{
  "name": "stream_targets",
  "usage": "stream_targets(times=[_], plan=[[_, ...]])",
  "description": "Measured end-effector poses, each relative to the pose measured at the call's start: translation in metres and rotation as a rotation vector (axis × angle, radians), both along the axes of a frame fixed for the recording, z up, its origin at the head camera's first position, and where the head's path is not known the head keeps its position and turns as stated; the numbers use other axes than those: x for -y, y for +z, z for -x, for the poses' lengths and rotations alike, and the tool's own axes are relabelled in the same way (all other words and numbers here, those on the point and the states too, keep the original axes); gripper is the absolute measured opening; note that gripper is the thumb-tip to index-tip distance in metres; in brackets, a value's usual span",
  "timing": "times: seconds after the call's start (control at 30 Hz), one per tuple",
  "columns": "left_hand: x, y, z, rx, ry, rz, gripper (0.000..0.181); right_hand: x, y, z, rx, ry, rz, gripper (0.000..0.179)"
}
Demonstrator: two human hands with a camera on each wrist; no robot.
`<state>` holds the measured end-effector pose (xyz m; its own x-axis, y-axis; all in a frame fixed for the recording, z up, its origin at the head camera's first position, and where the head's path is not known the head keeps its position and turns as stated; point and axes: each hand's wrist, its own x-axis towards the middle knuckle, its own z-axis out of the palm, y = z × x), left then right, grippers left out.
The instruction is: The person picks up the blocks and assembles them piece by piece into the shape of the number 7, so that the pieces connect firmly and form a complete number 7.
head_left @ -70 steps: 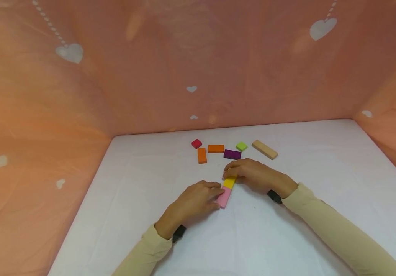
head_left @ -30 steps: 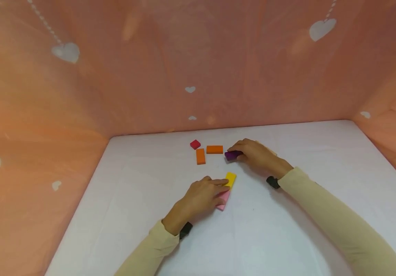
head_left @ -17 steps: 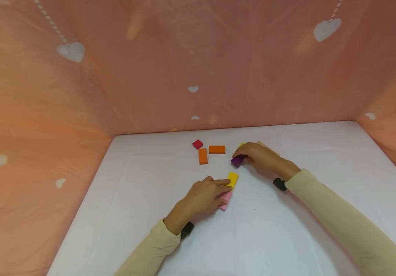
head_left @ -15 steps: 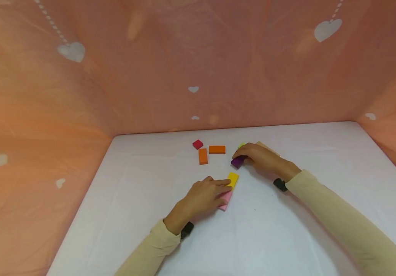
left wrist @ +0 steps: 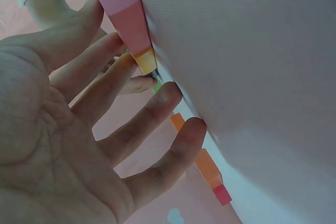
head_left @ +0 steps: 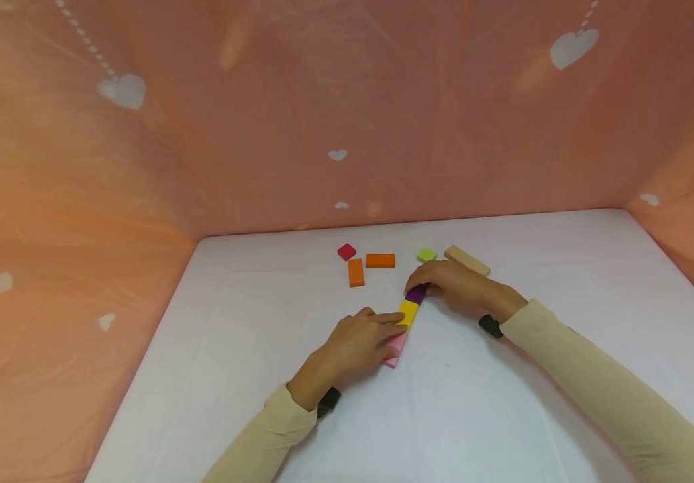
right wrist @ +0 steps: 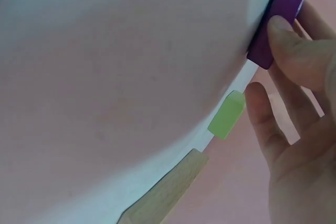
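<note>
In the head view a pink block, a yellow block and a purple block form one slanting row, end to end. My left hand lies over the pink and yellow blocks from the left, its fingers extended and touching them. The left wrist view shows its thumb by the pink block and the outer fingers spread. With thumb and fingers my right hand pinches the purple block at the row's far end; the right wrist view shows the thumb on the near side of that purple block.
Behind the row lie a red block, an upright orange block and a sideways orange block. A lime green block and a long natural wood block sit beyond my right hand, on the white tabletop.
My right hand let go of the yellow block, took the purple block, turned it and brought it down to the yellow block's far end. My left hand shifted up onto the yellow block.
</note>
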<state>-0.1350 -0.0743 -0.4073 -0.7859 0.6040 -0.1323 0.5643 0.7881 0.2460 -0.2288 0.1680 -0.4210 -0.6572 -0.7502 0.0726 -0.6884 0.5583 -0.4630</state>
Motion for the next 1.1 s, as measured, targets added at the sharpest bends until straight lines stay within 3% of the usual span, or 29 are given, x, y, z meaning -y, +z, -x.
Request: stream_targets(times=[0.43,0.83,1.1], plan=[[-0.0013,0.0015,-0.0023,0.024,0.001,0.027,0.046,0.0003,-0.0028,-0.0027,-0.082,0.033,-0.024,0.027],[0.0006,-0.0007,-0.0077,0.014,0.023,0.004,0.047,0.0044,-0.0005,-0.0057,-0.029,0.014,-0.044,0.026],[0.0005,-0.0002,-0.0078,0.012,0.036,-0.004,0.050,0.0050,0.0009,-0.0047,-0.051,0.012,-0.059,0.026]])
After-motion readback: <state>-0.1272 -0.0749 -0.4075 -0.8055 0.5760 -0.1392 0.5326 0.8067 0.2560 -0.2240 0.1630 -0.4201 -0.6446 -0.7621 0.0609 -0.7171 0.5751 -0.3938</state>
